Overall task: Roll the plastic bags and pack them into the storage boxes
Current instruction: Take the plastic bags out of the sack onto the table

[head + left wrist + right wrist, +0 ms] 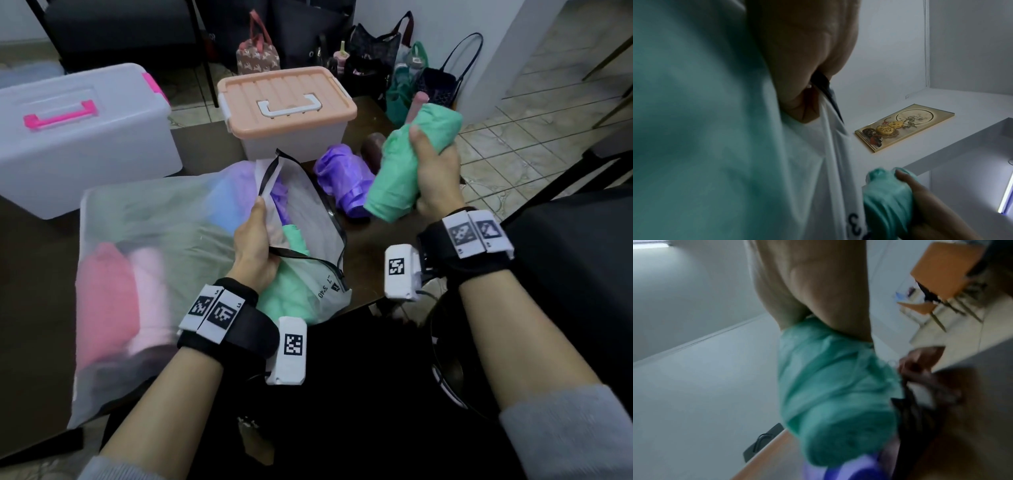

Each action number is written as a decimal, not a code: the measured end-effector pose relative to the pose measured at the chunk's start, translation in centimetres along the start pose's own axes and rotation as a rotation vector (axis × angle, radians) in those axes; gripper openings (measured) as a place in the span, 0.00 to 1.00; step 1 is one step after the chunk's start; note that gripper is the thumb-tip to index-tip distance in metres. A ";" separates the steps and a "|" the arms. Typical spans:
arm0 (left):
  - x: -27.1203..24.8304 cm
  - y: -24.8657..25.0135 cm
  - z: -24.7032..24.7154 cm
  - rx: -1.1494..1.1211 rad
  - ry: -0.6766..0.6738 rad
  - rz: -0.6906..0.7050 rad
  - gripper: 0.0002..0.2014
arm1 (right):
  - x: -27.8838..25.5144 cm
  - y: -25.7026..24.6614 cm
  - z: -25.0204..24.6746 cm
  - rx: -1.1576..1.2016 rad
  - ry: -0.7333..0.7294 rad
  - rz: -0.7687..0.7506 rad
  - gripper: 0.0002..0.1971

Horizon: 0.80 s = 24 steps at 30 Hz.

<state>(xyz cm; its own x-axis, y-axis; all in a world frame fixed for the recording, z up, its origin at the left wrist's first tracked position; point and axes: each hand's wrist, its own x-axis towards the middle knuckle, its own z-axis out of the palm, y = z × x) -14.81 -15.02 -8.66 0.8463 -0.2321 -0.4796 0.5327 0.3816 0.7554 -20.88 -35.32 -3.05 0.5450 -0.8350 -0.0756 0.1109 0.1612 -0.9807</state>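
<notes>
My right hand (432,161) grips a rolled green plastic bag (397,171) above the table's right side; the same roll (830,379) fills the right wrist view. My left hand (255,246) pinches the black-zippered rim of a large frosted pouch (154,240), holding its mouth apart. Inside the pouch lie pink, red, blue, purple and green bags. A purple bag roll (342,181) lies on the table between the pouch and a closed peach-lidded storage box (287,113). A bigger white box with a pink handle (78,137) stands closed at the left.
The dark table (370,236) ends just past my right hand, with tiled floor (534,130) beyond. Several handbags (394,54) stand on the floor behind the boxes. A dark brown roll (373,150) lies near the peach-lidded box.
</notes>
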 end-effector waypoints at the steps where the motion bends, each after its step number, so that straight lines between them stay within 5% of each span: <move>1: 0.0 0.0 0.0 0.015 0.008 0.002 0.11 | 0.5 -0.4 -0.7 -0.148 0.027 -0.019 0.27; 5: 0.0 0.0 0.1 0.027 0.020 -0.002 0.10 | 1.3 -0.9 -3.6 -0.890 -0.073 0.095 0.34; 7: 0.1 0.0 0.1 0.035 0.021 -0.003 0.10 | 1.2 -0.1 -4.7 -1.075 -0.136 0.199 0.36; 15: 0.2 0.1 0.0 0.044 0.021 -0.048 0.10 | 0.9 1.2 -4.8 -1.248 -0.189 0.221 0.41; 24: 0.1 0.3 -0.1 0.026 0.009 -0.054 0.10 | 1.1 2.5 -4.5 -1.354 -0.220 0.127 0.35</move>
<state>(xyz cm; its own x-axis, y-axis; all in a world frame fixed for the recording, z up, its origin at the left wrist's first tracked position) -14.63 -14.89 -8.52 0.8163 -0.2434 -0.5239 0.5777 0.3456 0.7395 -23.74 -38.23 -6.35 0.6236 -0.7329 -0.2719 -0.7681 -0.5096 -0.3877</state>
